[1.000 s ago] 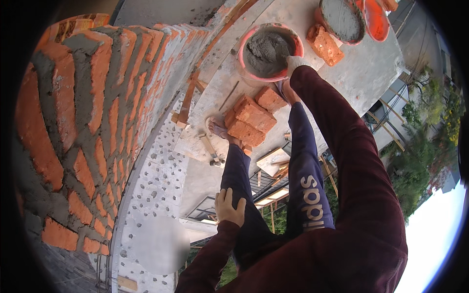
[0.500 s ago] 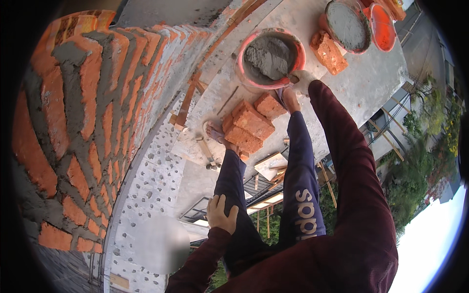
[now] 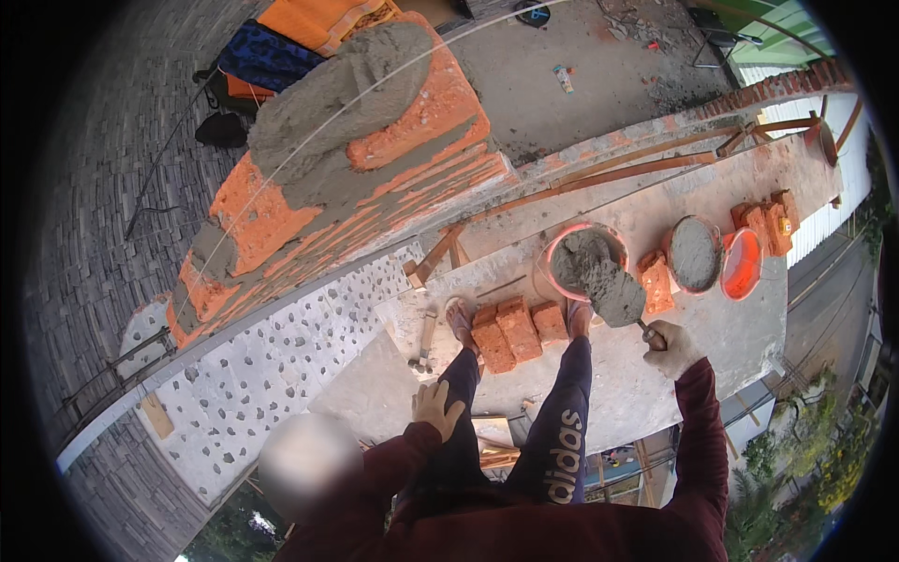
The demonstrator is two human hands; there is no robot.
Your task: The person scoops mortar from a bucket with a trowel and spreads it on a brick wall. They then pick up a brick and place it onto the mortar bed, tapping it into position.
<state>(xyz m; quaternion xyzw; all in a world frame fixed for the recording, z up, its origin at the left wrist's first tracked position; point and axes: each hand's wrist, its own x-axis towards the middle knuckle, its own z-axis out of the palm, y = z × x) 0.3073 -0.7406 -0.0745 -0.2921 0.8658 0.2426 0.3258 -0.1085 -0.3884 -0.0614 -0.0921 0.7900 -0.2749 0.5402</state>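
Note:
My right hand [image 3: 671, 348] is closed around the handle of a trowel [image 3: 643, 326]. Grey mortar [image 3: 618, 298] is heaped over the blade, hiding most of it, beside the rim of a round orange bucket [image 3: 620, 245] that has more mortar in it. My left hand [image 3: 436, 408] rests with fingers spread on my left leg near the knee, holding nothing. To the upper left rises a brick wall [image 3: 421, 122]; wet mortar [image 3: 351, 89] covers part of its top, and a thin line [image 3: 318, 131] runs across it.
Several loose bricks [image 3: 518, 330] lie between my feet, with a hammer [image 3: 425, 339] to their left. Right of the mortar bucket stand a broken brick [image 3: 656, 283], a bucket of grey slurry [image 3: 694, 253], an orange bucket [image 3: 742, 265] and stacked bricks [image 3: 766, 225]. The platform edge [image 3: 698, 426] drops off nearby.
My right hand has come away from the bucket rim, and the mortar-loaded trowel now shows. My view has swung toward the wall, bringing its top into sight. My left hand stays on my leg.

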